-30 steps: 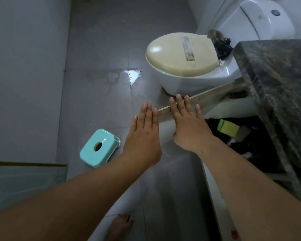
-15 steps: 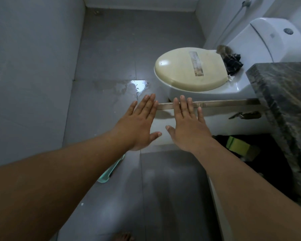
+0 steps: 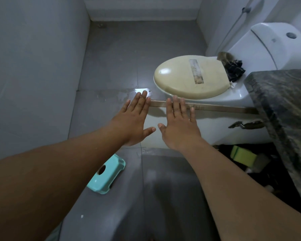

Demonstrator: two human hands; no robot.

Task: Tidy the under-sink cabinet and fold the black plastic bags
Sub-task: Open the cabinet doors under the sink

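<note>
Both hands are flat with straight fingers and hold nothing. The left hand (image 3: 134, 122) and right hand (image 3: 179, 126) hover side by side in front of the white cabinet door (image 3: 215, 129). Right of the right hand, the dark open cabinet (image 3: 268, 174) holds one green and yellow sponge (image 3: 242, 153). One smooth teal stool (image 3: 108, 174) sits below the left hand. The black bags inside are too dark to count.

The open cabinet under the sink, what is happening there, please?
A person holds both hands out flat, the left hand and the right hand, in front of the open cabinet door, holding nothing. The cabinet under the dark stone counter is open, with a green and yellow sponge among dark things inside. A turquoise stool stands on the floor.
</note>
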